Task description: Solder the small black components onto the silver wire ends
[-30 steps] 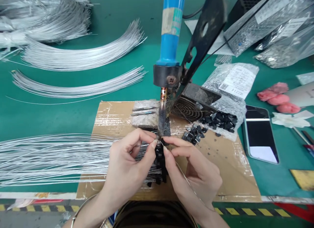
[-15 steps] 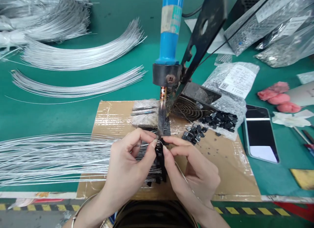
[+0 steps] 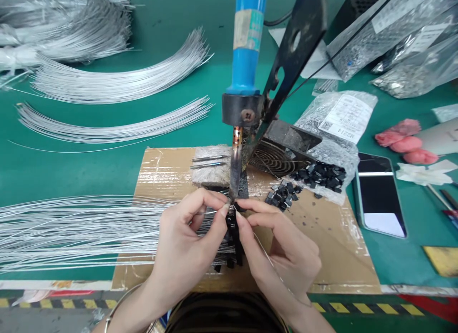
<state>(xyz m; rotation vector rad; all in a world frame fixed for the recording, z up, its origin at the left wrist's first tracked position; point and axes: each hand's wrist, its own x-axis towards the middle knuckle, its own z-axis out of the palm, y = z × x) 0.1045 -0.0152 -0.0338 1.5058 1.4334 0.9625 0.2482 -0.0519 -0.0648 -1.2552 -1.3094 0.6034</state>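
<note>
My left hand [image 3: 189, 242] is closed in a pinch on a thin wire, right below the tip of the soldering iron [image 3: 235, 173]. Opposite it, my right hand [image 3: 282, 242] pinches a strand of solder wire [image 3: 265, 253] that trails down over the palm and wrist. Both sets of fingertips almost meet at the iron's tip; the exact joint there is too small to make out. Under my hands runs a row of small black connectors [image 3: 233, 235], with many grey wires [image 3: 89, 228] stretching out to the left.
The blue-handled iron hangs in a black metal bracket [image 3: 293, 51]. Loose black parts [image 3: 284, 194] lie on the cardboard [image 3: 332, 247] by a plastic bag [image 3: 339, 118]. A phone [image 3: 381, 194] rests at the right. Wire bundles [image 3: 118, 85] lie at the upper left.
Hardly anything differs. My right fingertips have shifted very slightly left, and the left hand keeps its pinch near the iron's tip.
</note>
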